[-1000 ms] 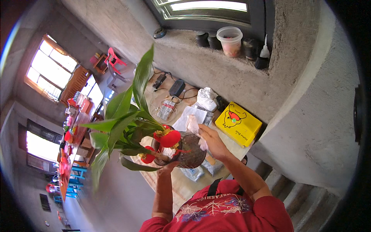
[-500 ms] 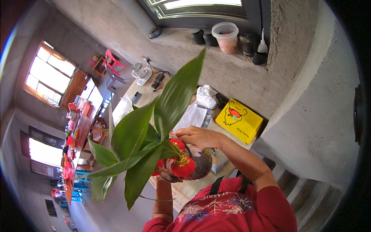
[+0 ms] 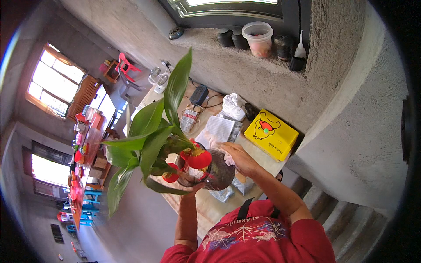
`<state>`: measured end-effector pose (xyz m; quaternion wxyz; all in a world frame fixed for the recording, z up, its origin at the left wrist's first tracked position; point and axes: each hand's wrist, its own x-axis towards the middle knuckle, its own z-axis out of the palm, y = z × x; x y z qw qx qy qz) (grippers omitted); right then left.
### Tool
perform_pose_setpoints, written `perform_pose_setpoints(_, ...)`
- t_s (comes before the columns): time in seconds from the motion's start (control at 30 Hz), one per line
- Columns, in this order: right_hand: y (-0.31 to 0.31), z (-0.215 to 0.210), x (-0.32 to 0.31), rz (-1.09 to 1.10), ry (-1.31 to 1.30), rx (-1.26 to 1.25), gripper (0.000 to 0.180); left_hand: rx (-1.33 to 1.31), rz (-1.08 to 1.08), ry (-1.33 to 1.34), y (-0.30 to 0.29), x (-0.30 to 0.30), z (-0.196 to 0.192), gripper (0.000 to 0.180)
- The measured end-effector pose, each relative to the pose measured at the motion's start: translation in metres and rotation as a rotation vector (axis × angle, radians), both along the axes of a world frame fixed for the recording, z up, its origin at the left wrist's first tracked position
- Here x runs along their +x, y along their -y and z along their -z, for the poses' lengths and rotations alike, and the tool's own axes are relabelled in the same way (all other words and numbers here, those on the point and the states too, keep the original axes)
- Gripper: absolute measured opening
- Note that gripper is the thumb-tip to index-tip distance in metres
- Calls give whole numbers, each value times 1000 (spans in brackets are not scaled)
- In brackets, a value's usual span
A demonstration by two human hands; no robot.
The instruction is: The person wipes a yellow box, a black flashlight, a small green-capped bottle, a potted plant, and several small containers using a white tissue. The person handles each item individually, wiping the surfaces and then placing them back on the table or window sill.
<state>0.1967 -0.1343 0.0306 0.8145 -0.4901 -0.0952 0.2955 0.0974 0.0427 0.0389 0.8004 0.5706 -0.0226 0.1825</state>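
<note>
Both hands up, plant pot lifted over the worktop.
Left hand (image 3: 193,189) cups the pot (image 3: 219,171) from below; right hand (image 3: 239,158) presses a cloth (image 3: 228,158) on its side, above the worktop (image 3: 210,210) edge.

The plant (image 3: 153,140) has glossy green leaves and red blooms (image 3: 199,158), its pot (image 3: 221,171) dark brown; the box (image 3: 271,133) is yellow, the shirt (image 3: 263,239) red with a pale branching print.

Red short-sleeved shirt, pale branching print, black strap; forearms bare.
</note>
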Motion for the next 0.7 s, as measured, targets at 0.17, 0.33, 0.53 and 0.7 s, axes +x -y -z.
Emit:
perform_pose_setpoints(0.17, -6, 6, -22, 131, -653, 436, 25, 707, -390, 24, -9, 11, 31, 103)
perform_pose_setpoints(0.33, 11, 7, -65, 248, 346, 63, 25, -71, -300, -37, 24, 33, -16, 73)
perform_pose_setpoints(0.53, 28, -21, -77, 184, -18, -91, 27, 118, -357, -70, 28, 34, -26, 64)
perform_pose_setpoints(0.7, 18, -33, -62, 428, 911, -434, 39, 197, -433, -201, 49, 28, -34, 67)
